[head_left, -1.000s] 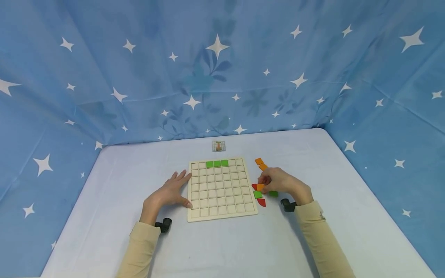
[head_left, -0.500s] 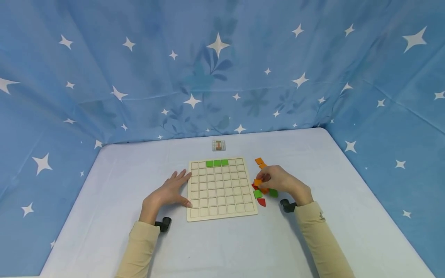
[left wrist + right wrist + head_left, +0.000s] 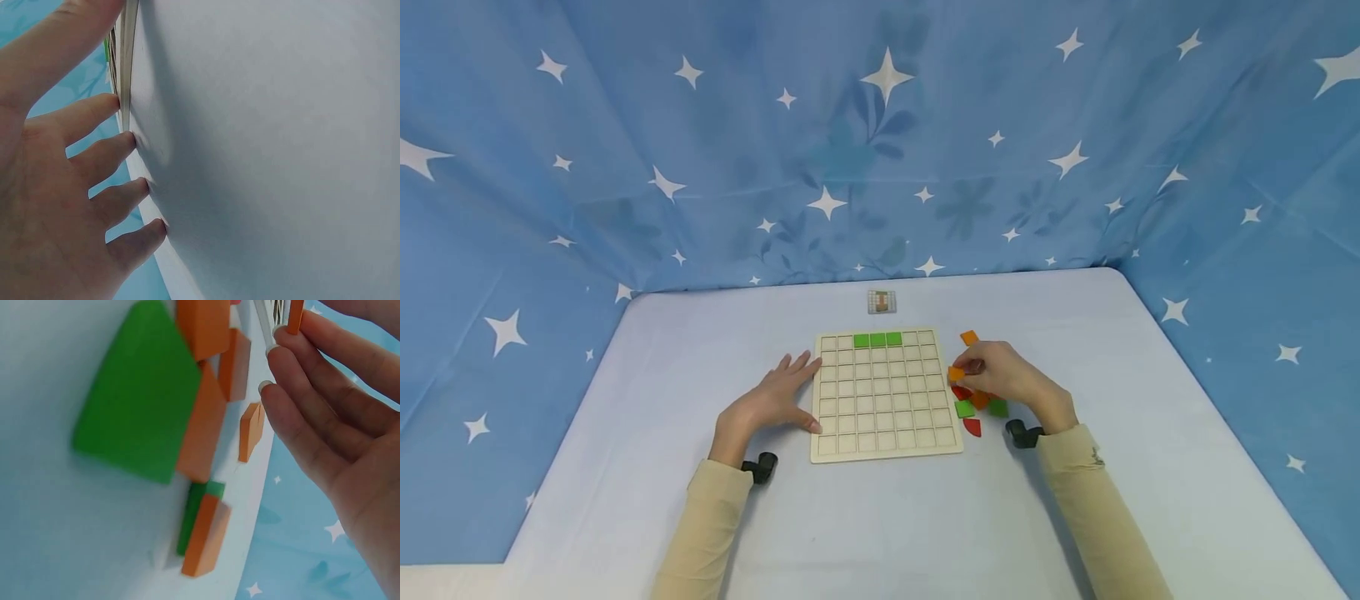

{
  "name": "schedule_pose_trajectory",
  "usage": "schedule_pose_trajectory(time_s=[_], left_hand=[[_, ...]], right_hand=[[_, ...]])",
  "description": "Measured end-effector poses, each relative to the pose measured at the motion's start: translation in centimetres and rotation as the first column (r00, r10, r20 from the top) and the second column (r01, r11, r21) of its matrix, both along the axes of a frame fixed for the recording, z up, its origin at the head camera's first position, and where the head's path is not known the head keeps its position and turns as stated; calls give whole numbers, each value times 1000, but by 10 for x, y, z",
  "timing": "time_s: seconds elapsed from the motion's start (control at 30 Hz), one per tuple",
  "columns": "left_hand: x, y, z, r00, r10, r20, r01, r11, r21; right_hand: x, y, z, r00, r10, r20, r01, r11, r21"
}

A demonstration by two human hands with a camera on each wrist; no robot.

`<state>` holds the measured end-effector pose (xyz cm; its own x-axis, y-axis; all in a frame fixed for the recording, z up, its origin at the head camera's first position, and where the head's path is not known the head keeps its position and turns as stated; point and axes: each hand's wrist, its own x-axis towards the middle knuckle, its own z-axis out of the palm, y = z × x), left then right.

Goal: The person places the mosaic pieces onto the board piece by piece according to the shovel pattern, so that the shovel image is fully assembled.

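A pale wooden grid board (image 3: 880, 400) lies on the table, with three green square tiles (image 3: 877, 340) in its far row. My left hand (image 3: 772, 400) has its fingers spread, the thumb and a fingertip touching the board's left edge. In the left wrist view the hand (image 3: 69, 169) reaches the board's side with straight fingers. At the board's right edge my right hand (image 3: 1006, 372) pinches an orange tile (image 3: 956, 374) between thumb and fingers. The right wrist view catches only part of that tile (image 3: 295, 315), at the top. The tile is held just off the table.
Beside the right hand lie loose pieces: an orange tile (image 3: 970, 337), a green tile (image 3: 965, 409), a red quarter-round piece (image 3: 972, 427) and a green piece (image 3: 998, 408). A small patterned card (image 3: 882, 302) lies behind the board. A starry blue curtain (image 3: 820, 150) surrounds the table.
My right hand has lifted an orange tile from the loose pieces and carried it left and away, up to the board's right edge. The left hand stays at the board. The head view has shifted slightly.
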<state>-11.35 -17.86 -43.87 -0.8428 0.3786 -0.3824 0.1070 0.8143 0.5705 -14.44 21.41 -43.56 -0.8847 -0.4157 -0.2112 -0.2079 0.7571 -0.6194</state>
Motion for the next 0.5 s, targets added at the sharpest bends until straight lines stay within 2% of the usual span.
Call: schedule_pose_trajectory(time_s=[0.13,0.33,0.5], left_hand=[[-5,0,2,1000,-7,-4,7,1000,-7],[-5,-2,3,1000,-15,-7,15,1000,-10],[-2,-2,0,1000,-14,0,14,1000,3]], right_hand=[[-6,-7,8,998,33,-51,-33,999,3],[-14,-17,9,989,98,-115,-96,995,21],[-20,-24,9,988,119,-100,-118,993,23]])
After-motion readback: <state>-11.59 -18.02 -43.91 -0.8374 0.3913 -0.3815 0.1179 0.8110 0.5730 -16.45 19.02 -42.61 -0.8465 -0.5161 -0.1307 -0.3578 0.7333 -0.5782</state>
